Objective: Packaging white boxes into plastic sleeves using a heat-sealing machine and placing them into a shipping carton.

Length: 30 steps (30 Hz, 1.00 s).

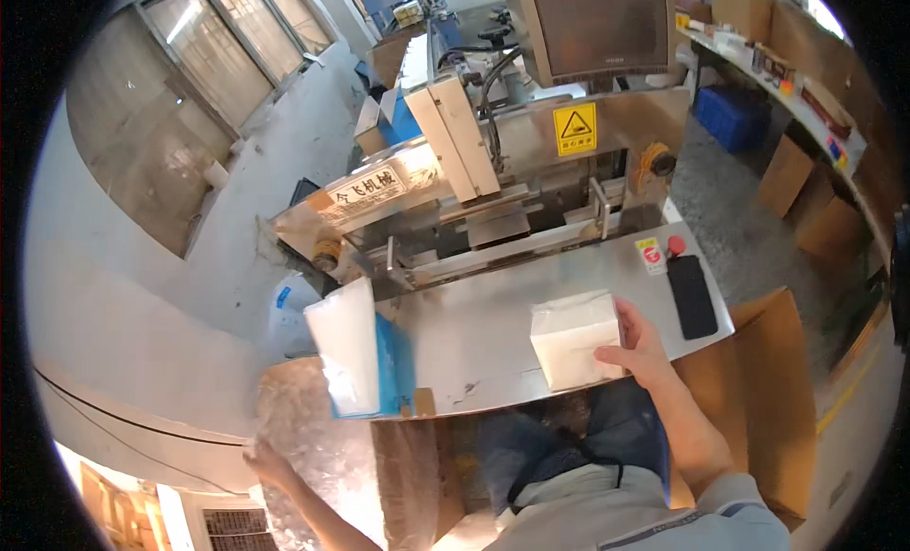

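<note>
My right hand (637, 347) grips a white block-shaped pack (573, 342) by its right side, with the thumb across the near face. The pack is at the front edge of the metal worktop (474, 347). At the lower left, my left hand (270, 462) is beside a large carton lined with clear plastic (313, 437), which holds many shiny, translucent pieces. Its fingers are blurred, so I cannot make out whether they hold anything. Between the hands, a stack of white sheets (343, 347) leans against a blue box (393, 366) on the worktop's left end.
Behind the worktop stands a metal machine with a screen (602, 34) and a yellow warning sign (575, 129). A black phone (692, 297) lies at the right near a red button (676, 245). An open cardboard box (758, 390) is at my right, and a white wall (161, 314) at my left.
</note>
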Available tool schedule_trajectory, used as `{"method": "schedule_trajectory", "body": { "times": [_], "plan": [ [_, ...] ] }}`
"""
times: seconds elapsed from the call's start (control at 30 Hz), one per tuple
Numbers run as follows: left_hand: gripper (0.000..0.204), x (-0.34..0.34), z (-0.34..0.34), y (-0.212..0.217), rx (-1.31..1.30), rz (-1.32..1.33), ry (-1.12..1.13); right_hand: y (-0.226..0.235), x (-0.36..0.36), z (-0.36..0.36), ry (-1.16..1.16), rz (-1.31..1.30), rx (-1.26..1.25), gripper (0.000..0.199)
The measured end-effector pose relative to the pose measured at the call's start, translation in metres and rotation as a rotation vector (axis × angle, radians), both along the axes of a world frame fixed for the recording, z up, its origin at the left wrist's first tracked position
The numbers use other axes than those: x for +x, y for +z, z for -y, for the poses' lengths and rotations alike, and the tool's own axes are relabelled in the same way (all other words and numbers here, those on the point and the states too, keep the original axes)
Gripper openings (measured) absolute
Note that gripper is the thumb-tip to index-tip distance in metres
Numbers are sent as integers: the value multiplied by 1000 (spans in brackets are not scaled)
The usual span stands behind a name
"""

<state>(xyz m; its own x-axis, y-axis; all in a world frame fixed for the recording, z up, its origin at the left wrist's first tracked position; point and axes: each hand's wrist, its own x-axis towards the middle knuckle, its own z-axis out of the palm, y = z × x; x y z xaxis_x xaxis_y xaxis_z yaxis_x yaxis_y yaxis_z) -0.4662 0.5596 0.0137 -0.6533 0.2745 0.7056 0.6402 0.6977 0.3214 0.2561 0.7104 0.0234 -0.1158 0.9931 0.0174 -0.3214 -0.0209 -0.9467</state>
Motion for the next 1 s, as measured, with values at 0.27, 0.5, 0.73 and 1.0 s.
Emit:
{"method": "schedule_trajectory", "body": {
  "times": [0.27, 0.5, 0.73, 1.0],
  "plan": [
    [58, 369, -34, 80, 314, 1796, -1097, 51, -69, 11, -221, 786, 1068, 68],
    [71, 453, -125, 47, 312, 2126, -1324, 63, -51, 65, 13, 856, 1035, 39],
    [105, 574, -146, 67, -272, 1803, -1799, 38, 61, 73, -28, -93, -26, 89],
    [80, 592, -149, 29, -425, 1208, -1667, 36, 222, 140, -729, 106, -3, 65]
  ]
}}
